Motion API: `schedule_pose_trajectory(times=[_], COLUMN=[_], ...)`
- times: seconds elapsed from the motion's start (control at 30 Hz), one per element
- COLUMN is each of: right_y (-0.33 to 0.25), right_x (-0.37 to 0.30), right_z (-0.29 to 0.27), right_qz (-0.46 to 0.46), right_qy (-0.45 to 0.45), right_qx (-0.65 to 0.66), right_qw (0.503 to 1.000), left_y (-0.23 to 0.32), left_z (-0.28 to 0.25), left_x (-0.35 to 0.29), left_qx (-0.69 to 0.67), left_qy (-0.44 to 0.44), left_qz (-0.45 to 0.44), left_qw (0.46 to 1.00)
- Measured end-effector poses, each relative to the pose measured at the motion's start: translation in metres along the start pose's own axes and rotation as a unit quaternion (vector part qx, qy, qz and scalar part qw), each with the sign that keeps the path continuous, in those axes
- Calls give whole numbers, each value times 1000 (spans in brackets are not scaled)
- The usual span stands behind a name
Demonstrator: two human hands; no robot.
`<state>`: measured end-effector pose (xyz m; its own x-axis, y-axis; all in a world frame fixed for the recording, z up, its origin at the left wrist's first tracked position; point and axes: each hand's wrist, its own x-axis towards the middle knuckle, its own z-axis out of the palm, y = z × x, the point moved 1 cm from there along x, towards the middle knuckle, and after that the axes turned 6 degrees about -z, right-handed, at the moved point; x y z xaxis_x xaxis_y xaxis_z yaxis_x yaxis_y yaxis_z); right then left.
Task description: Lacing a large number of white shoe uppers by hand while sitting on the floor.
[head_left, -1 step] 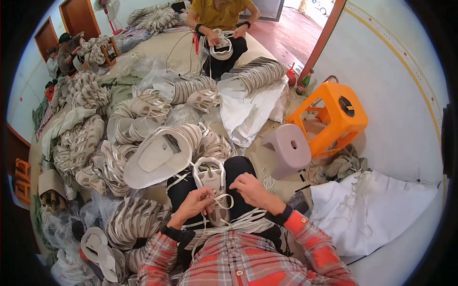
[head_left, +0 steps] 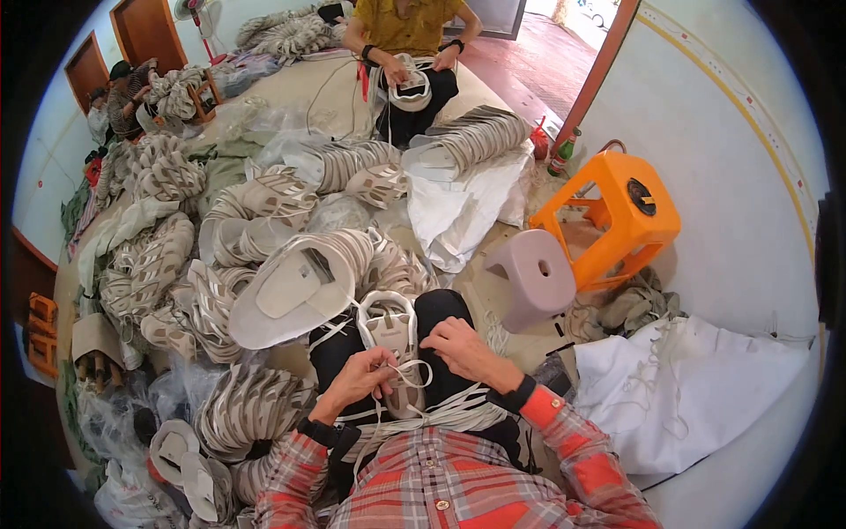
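Note:
A beige and white shoe upper [head_left: 390,331] lies between my knees, its collar away from me. On its left side, my left hand [head_left: 368,374] is closed, pinching a flat cream shoelace [head_left: 427,374] that loops out to the right over the upper. My right hand [head_left: 460,349] hovers at the upper's right edge, fingers bent and fingertips drawn together; whatever they grip is too small to make out. A bundle of loose cream laces [head_left: 463,411] lies across my lap.
Stacked shoe uppers [head_left: 295,286] crowd the left and front. To the right stand a mauve stool [head_left: 533,273], an orange stool [head_left: 617,207] and a white sack [head_left: 679,388]. Across from me, a co-worker in a yellow shirt [head_left: 401,31] handles another upper [head_left: 411,93].
My right hand has shifted very slightly left, toward the upper. My left hand and the lace loop look the same.

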<state>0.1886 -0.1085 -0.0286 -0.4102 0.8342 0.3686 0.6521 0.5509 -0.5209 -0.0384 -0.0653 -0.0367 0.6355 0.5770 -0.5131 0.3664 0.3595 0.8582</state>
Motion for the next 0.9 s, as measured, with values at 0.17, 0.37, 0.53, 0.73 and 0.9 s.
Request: schedule_pose_trajectory(times=[0.17, 0.37, 0.53, 0.73, 0.9], right_y=[-4, -3, -1, -2, -2], right_x=[26, 34, 31, 15, 20], right_z=[27, 40, 34, -6, 24], right_qz=[-108, -117, -106, 90, 110], right_qy=[-90, -99, -109, -213, -207], right_qx=[98, 67, 111, 229, 12], right_qw=[985, 986, 982, 946, 972], left_y=[-3, -9, -8, -5, -16], left_z=[-6, -9, -14, -89, -124], left_x=[-6, -4, -9, -70, -115], left_qx=[-42, -59, -53, 416, 367], left_qy=[-25, -25, 3, 410, 444], left_qz=[9, 26, 10, 40, 3], left_qw=[999, 998, 999, 811, 818])
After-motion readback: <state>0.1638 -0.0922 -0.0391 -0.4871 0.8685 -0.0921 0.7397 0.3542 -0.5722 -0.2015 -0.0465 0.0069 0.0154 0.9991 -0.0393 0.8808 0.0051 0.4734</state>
